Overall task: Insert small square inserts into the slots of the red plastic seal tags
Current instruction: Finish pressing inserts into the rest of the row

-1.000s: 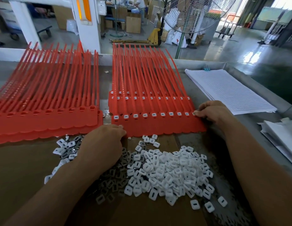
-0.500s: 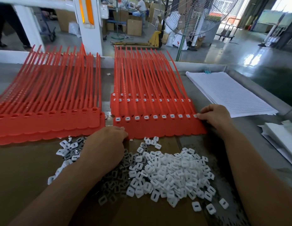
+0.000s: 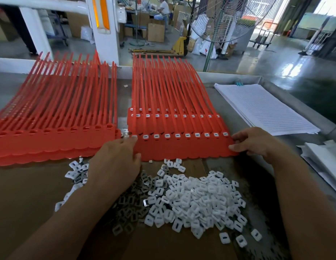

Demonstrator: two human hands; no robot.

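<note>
Red plastic: the top tag sheet (image 3: 182, 149) of the right stack (image 3: 174, 102) lies flat on the surface, a joined row of tags with a scalloped near edge and long thin straps fanning away
Slots (image 3: 197, 135): one row across the top tag sheet, each visible one holding a seated insert (image 3: 156, 136), white with a dark slit; the rows on the sheets beneath, further back, are filled too
Left stack (image 3: 50, 145): the same red tags, just beside the right stack, its slots showing as open oval holes
Loose inserts (image 3: 191, 199): a heap of small white rounded squares, each slit in the middle, on brown cardboard (image 3: 26, 199) near the scalloped edge, between the forearms; a few show a shiny metal face
Left hand (image 3: 114, 166): over the heap's left part, fingers reaching the sheet's left corner at the leftmost slot, thumb by the near edge; the tips are blurred, so I cannot tell whether they pinch or press
Right hand (image 3: 255, 141): fingers curled at the sheet's right edge, thumb on top, pinching it
Surface (image 3: 124, 94): dull grey metal with a raised rim
Lined paper (image 3: 263, 107): a thick white stack lying to the right of the straps
</note>
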